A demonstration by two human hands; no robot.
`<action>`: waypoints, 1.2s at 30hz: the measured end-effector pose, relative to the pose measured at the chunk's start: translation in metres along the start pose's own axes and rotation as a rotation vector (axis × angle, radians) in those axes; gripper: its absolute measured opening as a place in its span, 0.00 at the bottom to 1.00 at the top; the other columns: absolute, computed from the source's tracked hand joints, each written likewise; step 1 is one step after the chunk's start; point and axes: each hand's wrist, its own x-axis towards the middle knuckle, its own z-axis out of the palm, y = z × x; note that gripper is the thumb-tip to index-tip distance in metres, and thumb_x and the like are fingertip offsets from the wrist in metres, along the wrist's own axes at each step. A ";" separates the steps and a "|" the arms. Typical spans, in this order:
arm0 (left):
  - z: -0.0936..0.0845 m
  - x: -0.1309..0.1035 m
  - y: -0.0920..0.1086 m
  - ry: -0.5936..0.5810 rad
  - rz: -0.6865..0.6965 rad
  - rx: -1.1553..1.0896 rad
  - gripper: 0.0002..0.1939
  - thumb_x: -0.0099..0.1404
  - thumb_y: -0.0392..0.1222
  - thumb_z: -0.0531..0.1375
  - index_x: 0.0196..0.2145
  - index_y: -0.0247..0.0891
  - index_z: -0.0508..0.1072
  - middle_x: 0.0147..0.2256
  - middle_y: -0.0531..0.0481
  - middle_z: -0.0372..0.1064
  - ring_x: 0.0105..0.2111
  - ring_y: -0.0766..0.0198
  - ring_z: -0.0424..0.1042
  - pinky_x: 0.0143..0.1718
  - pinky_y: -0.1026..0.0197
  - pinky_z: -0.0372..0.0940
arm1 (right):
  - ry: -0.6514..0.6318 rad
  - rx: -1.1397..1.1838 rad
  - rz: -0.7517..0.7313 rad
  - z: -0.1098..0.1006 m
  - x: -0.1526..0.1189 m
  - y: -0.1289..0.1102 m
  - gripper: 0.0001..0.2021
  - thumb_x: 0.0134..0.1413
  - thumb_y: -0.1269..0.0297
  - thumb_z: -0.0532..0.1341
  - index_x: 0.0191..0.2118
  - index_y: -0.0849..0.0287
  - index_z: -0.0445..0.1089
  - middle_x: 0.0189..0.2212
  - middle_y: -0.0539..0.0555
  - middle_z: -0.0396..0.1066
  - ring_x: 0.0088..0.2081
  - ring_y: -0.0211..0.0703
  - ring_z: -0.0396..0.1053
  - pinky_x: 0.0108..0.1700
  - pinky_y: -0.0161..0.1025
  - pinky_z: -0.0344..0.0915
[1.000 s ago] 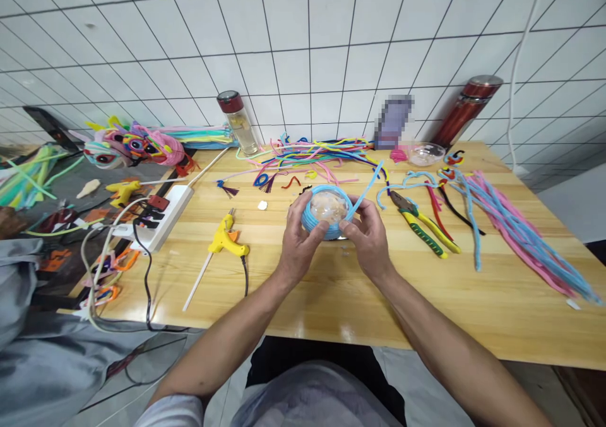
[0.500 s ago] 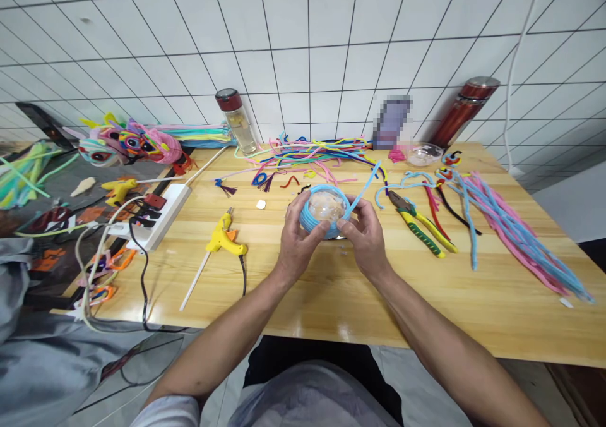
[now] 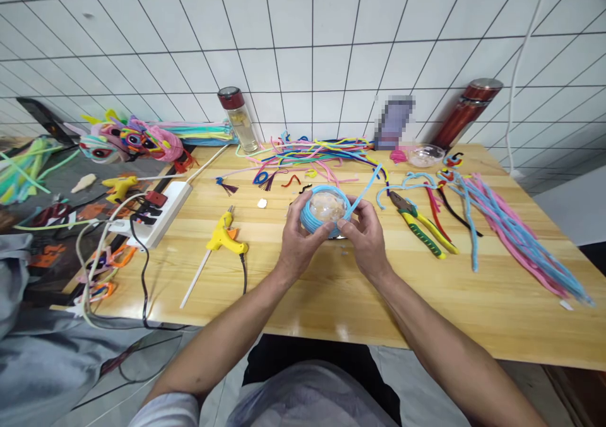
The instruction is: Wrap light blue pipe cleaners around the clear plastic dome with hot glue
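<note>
Between my hands is a clear plastic ball with light blue pipe cleaner wound round it in several rings. My left hand is curled about its left side, thumb pressed on the near rim. On the right, my right hand pinches the blue pipe cleaner against the ball with thumb and fingers. Its free end sticks up toward the back right. The ball's underside and some fingertips are hidden. To the right lie pliers with green and yellow handles.
A yellow glue gun lies left of my hands, beside a white power strip with cables. Loose pipe cleaners lie along the back. Pink and blue ones lie at right. A glass bottle and red flask stand near the wall.
The view has shifted very slightly. Both hands keep the same hold on the ball and the blue pipe cleaner.
</note>
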 end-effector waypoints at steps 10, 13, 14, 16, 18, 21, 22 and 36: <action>0.003 -0.001 0.000 0.027 -0.027 -0.061 0.41 0.58 0.57 0.75 0.64 0.45 0.68 0.66 0.39 0.68 0.67 0.44 0.70 0.70 0.41 0.65 | -0.019 -0.010 0.006 0.000 -0.002 0.002 0.29 0.52 0.50 0.75 0.57 0.49 0.70 0.56 0.55 0.75 0.52 0.53 0.77 0.49 0.47 0.77; 0.003 0.000 0.000 0.021 -0.039 -0.059 0.41 0.58 0.57 0.75 0.64 0.45 0.68 0.66 0.40 0.68 0.68 0.44 0.69 0.71 0.41 0.65 | -0.024 -0.020 0.011 0.001 -0.002 0.000 0.28 0.52 0.49 0.75 0.56 0.49 0.69 0.55 0.55 0.75 0.51 0.53 0.77 0.48 0.47 0.77; 0.002 0.000 0.000 0.021 -0.042 -0.060 0.41 0.58 0.56 0.75 0.64 0.45 0.68 0.66 0.40 0.68 0.68 0.44 0.69 0.71 0.42 0.65 | -0.028 -0.021 0.013 0.001 -0.001 -0.001 0.28 0.52 0.49 0.74 0.56 0.49 0.69 0.55 0.55 0.76 0.51 0.53 0.77 0.48 0.48 0.77; 0.002 0.001 0.001 0.025 -0.050 -0.066 0.41 0.58 0.55 0.75 0.64 0.45 0.68 0.66 0.39 0.68 0.68 0.44 0.69 0.71 0.42 0.64 | -0.029 -0.019 0.015 0.002 -0.001 -0.003 0.27 0.53 0.48 0.73 0.55 0.49 0.69 0.54 0.55 0.76 0.50 0.53 0.77 0.48 0.48 0.77; 0.002 0.001 0.001 0.027 -0.059 -0.076 0.41 0.57 0.55 0.76 0.64 0.45 0.69 0.66 0.39 0.68 0.68 0.44 0.69 0.71 0.42 0.64 | -0.019 -0.010 0.018 0.003 -0.001 -0.005 0.26 0.53 0.47 0.72 0.54 0.49 0.69 0.53 0.55 0.77 0.49 0.53 0.77 0.48 0.48 0.77; 0.002 0.001 0.002 0.028 -0.064 -0.095 0.41 0.56 0.55 0.76 0.63 0.44 0.69 0.65 0.39 0.69 0.67 0.44 0.70 0.71 0.42 0.65 | 0.000 0.008 0.020 0.004 0.000 -0.005 0.26 0.51 0.49 0.73 0.54 0.49 0.70 0.54 0.55 0.77 0.49 0.52 0.77 0.47 0.49 0.78; 0.002 0.001 0.003 0.026 -0.060 -0.098 0.41 0.56 0.54 0.76 0.63 0.44 0.69 0.65 0.39 0.69 0.67 0.44 0.70 0.70 0.42 0.66 | 0.002 0.008 0.022 0.004 0.000 -0.005 0.26 0.51 0.49 0.73 0.54 0.49 0.70 0.54 0.55 0.77 0.49 0.52 0.77 0.47 0.49 0.78; -0.001 0.002 -0.001 -0.028 -0.046 -0.072 0.43 0.58 0.59 0.75 0.66 0.46 0.68 0.68 0.40 0.67 0.69 0.43 0.67 0.72 0.40 0.63 | 0.001 0.015 0.044 -0.004 0.005 0.001 0.30 0.48 0.50 0.75 0.56 0.49 0.70 0.50 0.54 0.78 0.48 0.52 0.76 0.45 0.47 0.78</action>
